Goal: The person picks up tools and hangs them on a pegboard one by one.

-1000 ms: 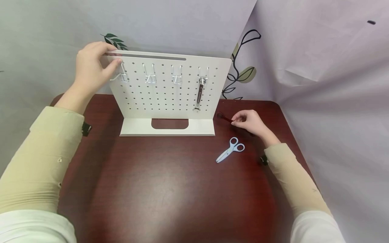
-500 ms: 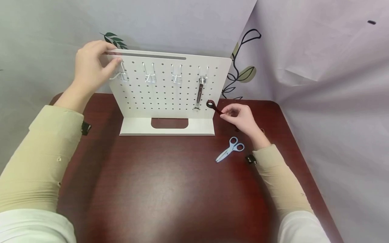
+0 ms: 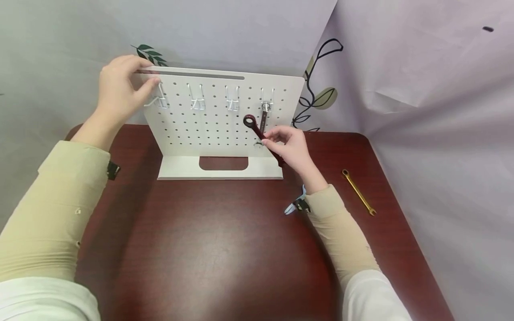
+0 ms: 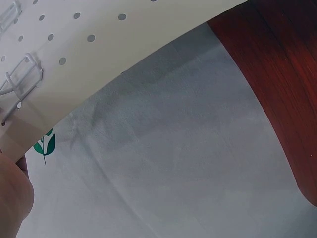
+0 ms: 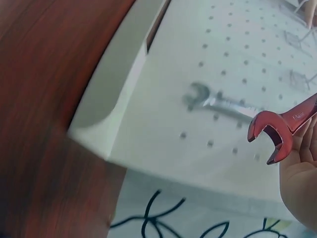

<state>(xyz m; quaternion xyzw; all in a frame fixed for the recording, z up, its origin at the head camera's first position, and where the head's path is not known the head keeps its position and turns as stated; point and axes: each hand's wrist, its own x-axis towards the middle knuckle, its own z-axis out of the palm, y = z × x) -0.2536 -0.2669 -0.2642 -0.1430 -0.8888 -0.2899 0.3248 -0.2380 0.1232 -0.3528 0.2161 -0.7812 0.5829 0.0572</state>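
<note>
My left hand (image 3: 120, 89) grips the top left corner of a white pegboard (image 3: 188, 129), thumb in front and fingers at the back. In the left wrist view only part of that hand (image 4: 12, 198) shows at the pegboard's edge. My right hand (image 3: 292, 149) pinches a dark red combination wrench (image 3: 254, 125) by its shaft, ring end pointing up and left, before the board's right side. The red open end (image 5: 278, 133) is near the camera in the right wrist view. Behind it, a silver wrench (image 3: 263, 119) hangs by its ring on the rightmost hook.
Three more white wire hooks (image 3: 232, 100) on the pegboard carry nothing. A gold wrench (image 3: 358, 191) lies on the dark red table (image 3: 192, 232) at right. Light blue scissors (image 3: 292, 208) lie partly hidden under my right forearm. A pale curtain (image 3: 225, 31) hangs behind.
My right hand has lifted the red wrench from the table's right side and carried it left and up to the pegboard. The gold wrench has come into view. My left hand stays put.
</note>
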